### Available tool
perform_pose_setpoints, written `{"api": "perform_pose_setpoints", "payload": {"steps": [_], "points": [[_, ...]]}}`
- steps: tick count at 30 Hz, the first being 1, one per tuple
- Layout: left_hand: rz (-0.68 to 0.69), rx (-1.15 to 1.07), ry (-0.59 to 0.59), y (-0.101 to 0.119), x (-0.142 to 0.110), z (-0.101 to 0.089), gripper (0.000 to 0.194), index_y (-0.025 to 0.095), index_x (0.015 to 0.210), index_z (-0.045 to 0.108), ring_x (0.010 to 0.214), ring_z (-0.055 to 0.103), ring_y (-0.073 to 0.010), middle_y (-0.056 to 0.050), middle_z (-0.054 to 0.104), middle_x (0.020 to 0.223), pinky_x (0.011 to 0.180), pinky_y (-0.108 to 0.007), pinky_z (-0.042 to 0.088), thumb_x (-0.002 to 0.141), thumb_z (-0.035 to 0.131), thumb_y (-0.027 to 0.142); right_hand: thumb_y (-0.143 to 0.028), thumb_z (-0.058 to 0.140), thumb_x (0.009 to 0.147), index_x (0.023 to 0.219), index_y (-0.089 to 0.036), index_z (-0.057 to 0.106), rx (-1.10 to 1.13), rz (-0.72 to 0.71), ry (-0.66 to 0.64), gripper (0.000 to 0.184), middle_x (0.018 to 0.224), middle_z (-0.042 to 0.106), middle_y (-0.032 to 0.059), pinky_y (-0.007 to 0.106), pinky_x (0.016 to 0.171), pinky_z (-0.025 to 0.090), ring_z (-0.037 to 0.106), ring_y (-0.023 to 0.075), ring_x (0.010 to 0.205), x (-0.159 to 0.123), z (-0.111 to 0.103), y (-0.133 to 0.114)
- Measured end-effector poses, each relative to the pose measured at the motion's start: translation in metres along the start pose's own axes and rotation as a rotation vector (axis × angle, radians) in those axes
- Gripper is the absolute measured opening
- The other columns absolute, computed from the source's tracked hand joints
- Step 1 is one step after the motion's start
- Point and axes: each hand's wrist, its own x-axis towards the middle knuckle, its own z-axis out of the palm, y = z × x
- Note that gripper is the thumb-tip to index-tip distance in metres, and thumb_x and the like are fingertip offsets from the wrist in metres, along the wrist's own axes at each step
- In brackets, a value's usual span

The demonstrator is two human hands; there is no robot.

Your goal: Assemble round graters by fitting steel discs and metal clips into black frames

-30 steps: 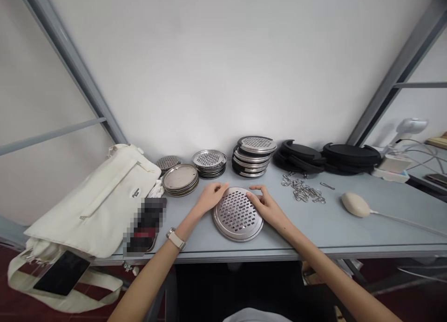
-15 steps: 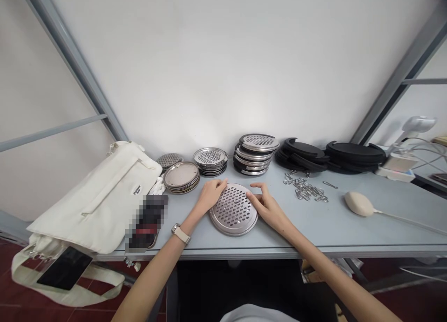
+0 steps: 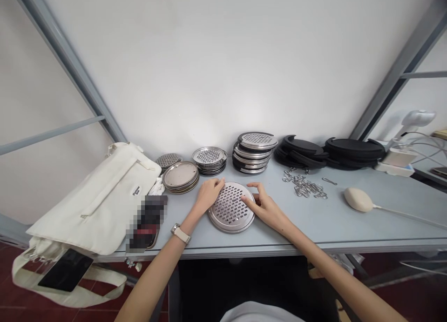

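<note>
A slotted round metal plate [image 3: 232, 215] lies at the front of the grey table, its rows of small openings facing up. My left hand [image 3: 209, 193] holds its upper left rim, with the fingers closed along the edge. At the right rim, my right hand [image 3: 264, 205] has its thumb on the plate's top face and its other fingers around the side. The right index finger sticks out past the rim. Part of the plate's left edge is hidden by my left hand.
Behind stand a stack of plain metal discs [image 3: 180, 175], perforated discs [image 3: 209, 157], and slotted discs with black rims [image 3: 256, 150]. Black round holders [image 3: 354, 150], metal clips [image 3: 309, 187] and a beige corded device [image 3: 358, 199] are rightward. A white bag [image 3: 101, 196] and phone [image 3: 148, 224] lie left.
The plate has shifted slightly to the left and away from me in the view, with both hands staying on it. My right thumb has slid a little further onto its top face.
</note>
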Motion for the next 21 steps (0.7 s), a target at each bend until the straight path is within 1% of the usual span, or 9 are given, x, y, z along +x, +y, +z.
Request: {"api": "perform_pose_setpoints", "payload": {"steps": [4,8,12,16,19,21], "points": [[0.014,0.038,-0.007,0.0,0.0,0.0,0.051,0.016,0.059,0.053,0.06,0.047,-0.0141,-0.002,0.057,0.061,0.061,-0.026,0.028,0.09,0.033,0.051,-0.055,0.042,0.087,0.119,-0.02,0.035,-0.034,-0.007,0.012,0.048,0.06,0.052,-0.0053,0.026,0.054,0.036,0.047,0.0156,0.054,-0.001,0.0,0.001],[0.008,0.089,-0.015,0.0,-0.001,-0.001,0.05,0.016,0.059,0.052,0.059,0.046,-0.0136,-0.002,0.055,0.06,0.059,-0.026,0.026,0.09,0.033,0.048,-0.052,0.037,0.09,0.121,-0.019,0.035,-0.142,-0.016,0.049,0.045,0.053,0.043,-0.0076,0.027,0.053,0.033,0.047,0.0169,0.051,-0.001,0.001,0.002],[-0.004,0.164,-0.024,0.001,-0.001,-0.002,0.048,0.016,0.058,0.052,0.059,0.047,-0.0137,-0.002,0.056,0.059,0.059,-0.025,0.026,0.091,0.033,0.046,-0.048,0.035,0.091,0.121,-0.019,0.035,-0.227,-0.007,0.084,0.042,0.054,0.045,-0.0063,0.027,0.053,0.034,0.05,0.0183,0.052,0.0,0.001,0.004],[0.004,0.272,-0.027,0.001,-0.001,-0.001,0.048,0.016,0.058,0.053,0.059,0.049,-0.0142,-0.004,0.058,0.06,0.061,-0.026,0.027,0.092,0.033,0.044,-0.044,0.034,0.092,0.119,-0.02,0.035,-0.215,-0.033,0.103,0.036,0.056,0.046,-0.0058,0.027,0.055,0.035,0.05,0.0181,0.053,0.0,0.0,0.006],[0.014,0.363,-0.022,-0.002,-0.001,-0.002,0.049,0.016,0.058,0.055,0.064,0.053,-0.0159,-0.006,0.062,0.064,0.064,-0.027,0.029,0.093,0.032,0.041,-0.041,0.034,0.091,0.115,-0.021,0.037,-0.153,-0.085,0.065,0.031,0.059,0.046,-0.0059,0.027,0.056,0.037,0.049,0.0166,0.054,0.0,-0.003,0.006],[0.005,0.425,-0.022,-0.004,-0.001,-0.004,0.048,0.016,0.06,0.058,0.069,0.057,-0.0181,-0.008,0.065,0.067,0.068,-0.028,0.03,0.093,0.031,0.039,-0.039,0.035,0.091,0.113,-0.022,0.04,-0.114,-0.125,0.045,0.028,0.059,0.046,-0.006,0.026,0.057,0.037,0.048,0.015,0.054,-0.001,-0.011,0.004]]}}
